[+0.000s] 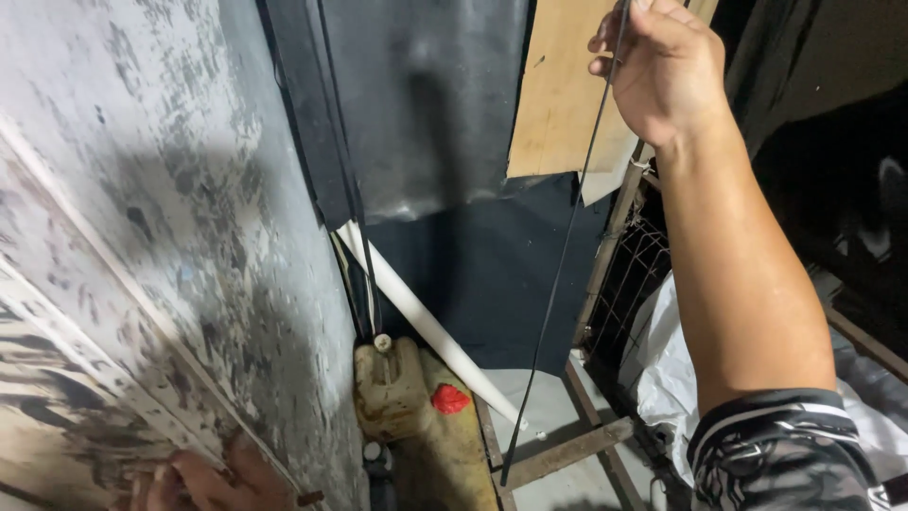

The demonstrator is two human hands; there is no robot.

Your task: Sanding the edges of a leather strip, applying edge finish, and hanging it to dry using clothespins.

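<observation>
Stained wall (170,189) beside left hand (203,483); thin black rod (567,237) in right hand (662,66).

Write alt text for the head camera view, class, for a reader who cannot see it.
A person's raised right hand grips the top of a long thin black rod that hangs down toward the floor, while the left hand presses low on a stained grey wall. Below stand a dirty yellowish jug with a red cap and a slanting white pipe.

A rough storage shed: stained wall (170,189), plywood scrap (558,95), dirty jerrycans (392,388)
</observation>
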